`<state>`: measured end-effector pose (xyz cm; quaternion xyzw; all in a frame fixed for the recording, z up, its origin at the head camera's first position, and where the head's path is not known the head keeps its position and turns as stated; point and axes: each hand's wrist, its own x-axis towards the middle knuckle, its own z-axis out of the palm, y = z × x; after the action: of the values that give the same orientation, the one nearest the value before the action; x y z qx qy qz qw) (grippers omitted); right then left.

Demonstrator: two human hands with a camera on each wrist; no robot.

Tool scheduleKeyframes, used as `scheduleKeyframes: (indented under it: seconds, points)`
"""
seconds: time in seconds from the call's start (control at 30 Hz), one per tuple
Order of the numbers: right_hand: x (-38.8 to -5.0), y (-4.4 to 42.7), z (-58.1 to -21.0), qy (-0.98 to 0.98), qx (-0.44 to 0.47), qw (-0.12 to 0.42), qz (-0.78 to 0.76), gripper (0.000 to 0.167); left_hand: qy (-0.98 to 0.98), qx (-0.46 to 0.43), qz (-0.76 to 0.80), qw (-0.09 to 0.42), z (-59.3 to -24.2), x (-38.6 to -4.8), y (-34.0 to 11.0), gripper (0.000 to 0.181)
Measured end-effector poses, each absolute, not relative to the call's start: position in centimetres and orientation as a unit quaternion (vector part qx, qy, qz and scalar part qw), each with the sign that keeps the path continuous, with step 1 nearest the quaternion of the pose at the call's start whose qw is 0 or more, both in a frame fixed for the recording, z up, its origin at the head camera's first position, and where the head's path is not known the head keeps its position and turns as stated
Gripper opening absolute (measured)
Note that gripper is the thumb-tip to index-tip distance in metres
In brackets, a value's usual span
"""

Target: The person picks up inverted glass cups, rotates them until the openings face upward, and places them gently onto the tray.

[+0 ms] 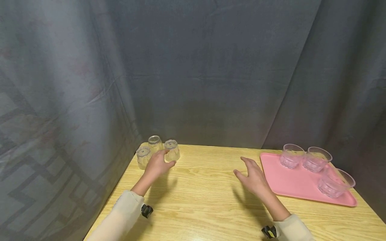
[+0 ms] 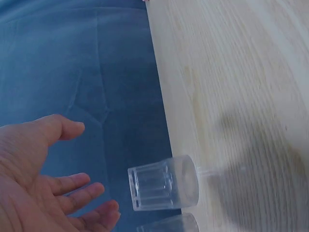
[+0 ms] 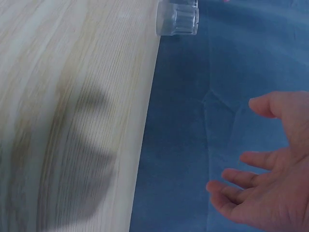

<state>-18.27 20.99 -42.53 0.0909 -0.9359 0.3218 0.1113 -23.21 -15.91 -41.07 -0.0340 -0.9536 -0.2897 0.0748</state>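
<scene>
Three clear glasses stand upside down at the table's far left corner: one at the left (image 1: 143,157), one behind (image 1: 155,143) and one at the right (image 1: 172,150). My left hand (image 1: 157,164) hovers just in front of them, fingers spread and holding nothing; in the left wrist view a glass (image 2: 165,184) shows beyond the fingertips of that hand (image 2: 43,183). Over the table's middle right, my right hand (image 1: 254,177) is in the air with thumb and fingers apart, empty. The right wrist view shows that hand (image 3: 270,169) well away from a glass (image 3: 178,19).
A pink tray (image 1: 297,182) lies on the right of the wooden table (image 1: 196,201). Three clear glass bowls stand on it: two at the back (image 1: 291,156), (image 1: 316,160) and one at the front right (image 1: 335,183). Grey curtains (image 1: 205,73) hang behind and at the left.
</scene>
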Motion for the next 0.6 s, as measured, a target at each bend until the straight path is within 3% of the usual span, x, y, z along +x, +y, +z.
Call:
scheduleKeyframes:
  seconds: [0.6]
  points:
    - [-18.5, 19.0, -42.8, -0.932, 0.093, 0.087, 0.339, 0.067, -0.960, 0.007, -0.271, 0.065, -40.3, -23.9, -19.6, 0.069]
